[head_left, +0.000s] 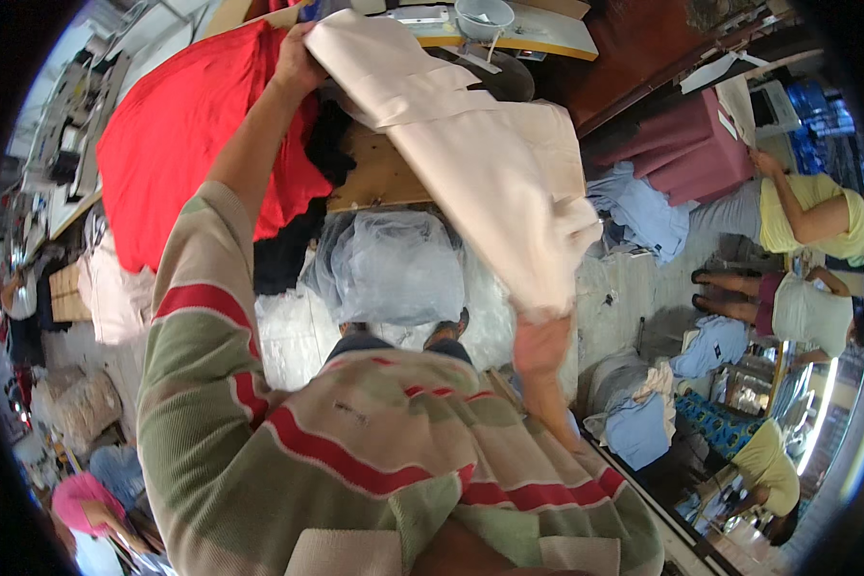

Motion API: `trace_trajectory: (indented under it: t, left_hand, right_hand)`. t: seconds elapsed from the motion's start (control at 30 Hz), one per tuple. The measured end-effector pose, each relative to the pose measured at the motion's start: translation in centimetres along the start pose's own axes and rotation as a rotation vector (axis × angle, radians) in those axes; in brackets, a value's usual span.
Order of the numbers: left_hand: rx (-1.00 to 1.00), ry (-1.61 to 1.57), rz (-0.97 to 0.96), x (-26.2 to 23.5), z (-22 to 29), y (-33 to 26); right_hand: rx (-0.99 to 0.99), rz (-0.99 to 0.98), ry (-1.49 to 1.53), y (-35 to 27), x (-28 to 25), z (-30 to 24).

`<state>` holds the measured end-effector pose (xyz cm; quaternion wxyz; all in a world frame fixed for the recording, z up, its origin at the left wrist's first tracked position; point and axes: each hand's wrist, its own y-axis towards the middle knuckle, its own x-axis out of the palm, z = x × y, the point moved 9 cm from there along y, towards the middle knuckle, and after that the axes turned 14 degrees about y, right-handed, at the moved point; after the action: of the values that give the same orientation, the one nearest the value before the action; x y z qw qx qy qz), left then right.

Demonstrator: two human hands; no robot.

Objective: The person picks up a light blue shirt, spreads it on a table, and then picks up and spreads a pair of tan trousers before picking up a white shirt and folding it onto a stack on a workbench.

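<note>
A long piece of pale pink cloth point(470, 158) stretches diagonally in front of me, folded along its length and creased toward its lower right end. My left hand point(300, 63), with the arm reaching far forward, grips its upper left corner. The other end bunches at my right hand point(543, 350), which is closed on it and somewhat blurred, so the fingers are hard to make out. Beside my left forearm a large red cloth point(187, 144) drapes over the work surface, with black cloth point(331, 144) next to it.
A bundle in clear plastic point(398, 264) lies by my feet. Ahead are a wooden board point(379, 168) and a table edge with a grey bowl point(484, 15). Maroon cloth point(682, 149) and light blue garments point(643, 206) lie to the right. Several people work at both sides.
</note>
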<state>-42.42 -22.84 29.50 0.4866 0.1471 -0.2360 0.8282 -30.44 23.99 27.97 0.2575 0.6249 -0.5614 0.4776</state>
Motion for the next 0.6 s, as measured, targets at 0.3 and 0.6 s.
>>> trace_trajectory:
  t: [0.3,0.6]
  left_hand:
    - [-0.211,0.346,0.312,-18.3,-18.5,11.4]
    - [-0.021,0.793,0.958,-25.1,-21.5,9.3]
  right_hand:
    - [0.280,-0.003,-0.459,4.0,-16.1,28.5]
    - [0.539,0.130,-0.391,1.3,-17.4,35.8]
